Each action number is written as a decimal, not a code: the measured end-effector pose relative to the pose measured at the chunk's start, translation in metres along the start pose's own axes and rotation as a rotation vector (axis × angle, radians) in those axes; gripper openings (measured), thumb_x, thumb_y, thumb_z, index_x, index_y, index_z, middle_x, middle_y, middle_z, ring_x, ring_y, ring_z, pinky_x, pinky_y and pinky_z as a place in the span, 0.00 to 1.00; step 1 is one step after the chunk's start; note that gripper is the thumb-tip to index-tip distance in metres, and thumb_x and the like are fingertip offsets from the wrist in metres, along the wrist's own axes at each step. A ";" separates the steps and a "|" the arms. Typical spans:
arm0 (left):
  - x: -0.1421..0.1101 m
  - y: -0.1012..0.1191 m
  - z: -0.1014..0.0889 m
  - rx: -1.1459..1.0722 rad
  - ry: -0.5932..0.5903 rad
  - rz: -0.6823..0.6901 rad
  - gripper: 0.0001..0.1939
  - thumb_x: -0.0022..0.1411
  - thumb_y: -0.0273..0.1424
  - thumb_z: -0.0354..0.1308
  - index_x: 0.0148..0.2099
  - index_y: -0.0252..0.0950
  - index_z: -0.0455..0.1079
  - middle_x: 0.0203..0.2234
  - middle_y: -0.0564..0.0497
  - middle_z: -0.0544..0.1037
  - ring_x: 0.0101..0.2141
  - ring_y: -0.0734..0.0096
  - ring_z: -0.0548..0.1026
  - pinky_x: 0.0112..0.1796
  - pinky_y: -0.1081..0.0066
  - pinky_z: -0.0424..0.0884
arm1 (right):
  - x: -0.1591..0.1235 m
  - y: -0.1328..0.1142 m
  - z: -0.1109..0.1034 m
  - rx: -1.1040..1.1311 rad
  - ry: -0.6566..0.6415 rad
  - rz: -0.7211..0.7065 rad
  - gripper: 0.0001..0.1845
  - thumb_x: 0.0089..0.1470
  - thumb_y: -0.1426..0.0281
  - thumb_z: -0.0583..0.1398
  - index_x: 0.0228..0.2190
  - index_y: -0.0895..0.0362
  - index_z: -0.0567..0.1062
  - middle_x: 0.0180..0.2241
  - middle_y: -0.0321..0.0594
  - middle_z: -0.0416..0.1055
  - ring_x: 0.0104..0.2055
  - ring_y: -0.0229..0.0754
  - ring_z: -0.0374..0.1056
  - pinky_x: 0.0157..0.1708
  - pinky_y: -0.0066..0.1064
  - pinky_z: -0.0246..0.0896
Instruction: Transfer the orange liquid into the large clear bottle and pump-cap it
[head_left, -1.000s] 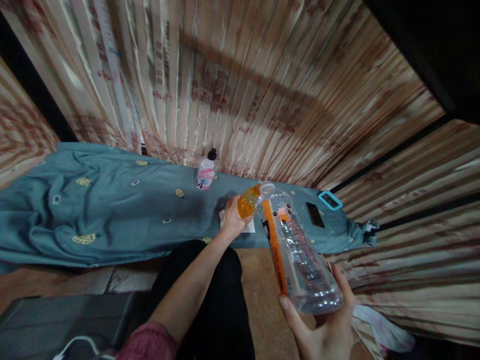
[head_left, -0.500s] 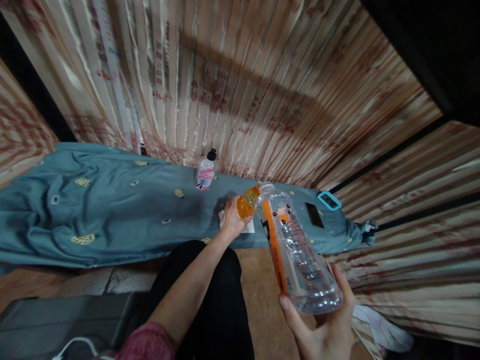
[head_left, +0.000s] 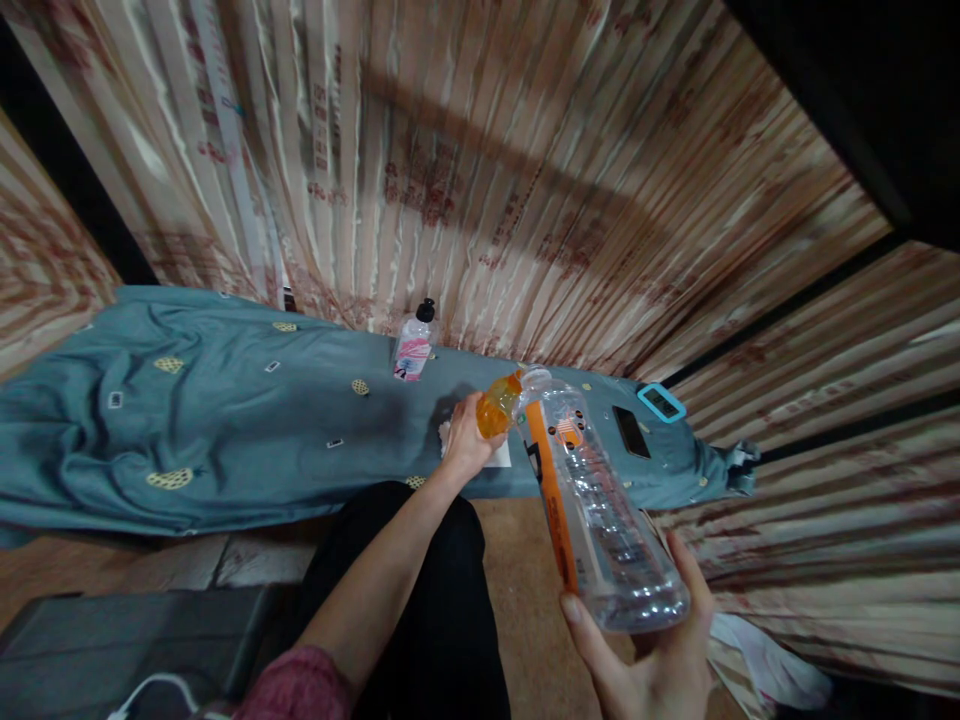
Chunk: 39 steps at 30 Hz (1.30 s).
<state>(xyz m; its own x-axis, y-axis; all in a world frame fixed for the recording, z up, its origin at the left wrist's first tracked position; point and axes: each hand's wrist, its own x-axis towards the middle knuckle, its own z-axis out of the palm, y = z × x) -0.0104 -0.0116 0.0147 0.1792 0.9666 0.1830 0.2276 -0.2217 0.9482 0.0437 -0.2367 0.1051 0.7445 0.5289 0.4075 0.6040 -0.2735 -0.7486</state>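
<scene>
Currently clamps a small orange-liquid bottle [head_left: 493, 412] in the left hand [head_left: 465, 442] at six o'clock and a tilted, clear, orange-labelled plastic bottle [head_left: 600, 500] near its base in the right hand [head_left: 651, 665] at five o'clock, neck beside neck.

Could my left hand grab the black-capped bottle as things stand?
Probably not right now: your left hand grips the small orange bottle. Otherwise the way over the pineapple-print cloth to the black-capped bottle looks free.
</scene>
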 end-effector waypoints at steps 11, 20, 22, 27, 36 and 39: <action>0.000 -0.003 0.001 0.005 0.012 0.040 0.33 0.46 0.26 0.67 0.54 0.39 0.61 0.49 0.46 0.73 0.53 0.55 0.71 0.53 0.56 0.69 | 0.000 -0.003 0.000 0.049 0.004 -0.006 0.66 0.33 0.41 0.67 0.63 0.65 0.54 0.60 0.62 0.58 0.61 0.63 0.58 0.60 0.58 0.50; 0.001 -0.005 0.002 0.000 0.028 0.048 0.34 0.45 0.26 0.68 0.55 0.39 0.62 0.49 0.46 0.73 0.53 0.56 0.71 0.52 0.57 0.70 | 0.000 -0.004 -0.001 0.005 0.010 0.054 0.66 0.30 0.40 0.66 0.64 0.59 0.54 0.59 0.59 0.61 0.58 0.65 0.62 0.55 0.61 0.56; 0.001 -0.005 0.002 -0.001 0.021 0.044 0.34 0.45 0.26 0.68 0.55 0.39 0.61 0.49 0.45 0.72 0.53 0.55 0.71 0.53 0.57 0.69 | 0.000 -0.004 -0.001 -0.005 0.009 0.045 0.66 0.30 0.39 0.66 0.64 0.59 0.54 0.58 0.59 0.62 0.57 0.65 0.62 0.54 0.61 0.57; 0.001 -0.005 0.002 -0.004 0.011 0.033 0.35 0.45 0.26 0.68 0.56 0.39 0.61 0.50 0.45 0.72 0.54 0.54 0.70 0.54 0.55 0.68 | 0.000 -0.001 -0.001 0.008 0.005 0.030 0.66 0.30 0.40 0.67 0.63 0.61 0.54 0.58 0.59 0.62 0.58 0.64 0.61 0.55 0.59 0.56; 0.001 -0.006 0.002 0.004 0.026 0.048 0.35 0.44 0.26 0.69 0.55 0.39 0.62 0.49 0.46 0.73 0.52 0.55 0.72 0.52 0.57 0.70 | 0.001 -0.003 -0.001 -0.027 0.012 -0.004 0.66 0.32 0.39 0.65 0.63 0.63 0.54 0.57 0.60 0.62 0.59 0.66 0.60 0.57 0.61 0.53; 0.001 -0.007 0.003 0.004 0.029 0.047 0.35 0.44 0.26 0.69 0.55 0.39 0.62 0.49 0.46 0.73 0.53 0.55 0.71 0.53 0.56 0.69 | 0.000 -0.002 -0.001 0.005 0.005 0.017 0.66 0.32 0.40 0.66 0.64 0.62 0.54 0.57 0.60 0.62 0.58 0.65 0.62 0.55 0.60 0.57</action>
<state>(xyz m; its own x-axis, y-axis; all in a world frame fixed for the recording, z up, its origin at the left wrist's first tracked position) -0.0092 -0.0090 0.0080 0.1617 0.9585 0.2350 0.2236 -0.2675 0.9373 0.0425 -0.2366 0.1070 0.7558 0.5202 0.3976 0.5901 -0.2780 -0.7580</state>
